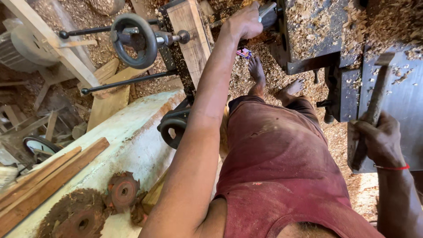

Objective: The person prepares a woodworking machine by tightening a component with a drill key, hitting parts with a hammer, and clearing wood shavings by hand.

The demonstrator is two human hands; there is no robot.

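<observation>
My left hand [244, 21] reaches far forward and is closed around a metal handle [266, 9] on the side of a dark woodworking machine [317, 39] covered in wood shavings. My right hand [382, 140] grips the wooden handle of a hammer [374, 105], whose head lies on the dark metal machine table [403, 97] at the right. Below me are my maroon shirt and my bare feet [273, 81] on a floor of sawdust.
A black handwheel [134, 40] with long rods sits upper left beside a wooden beam [190, 39]. A pale slab [132, 141] at left carries rusty circular saw blades [121, 191] and wooden planks [44, 180]. Scrap wood litters the far left.
</observation>
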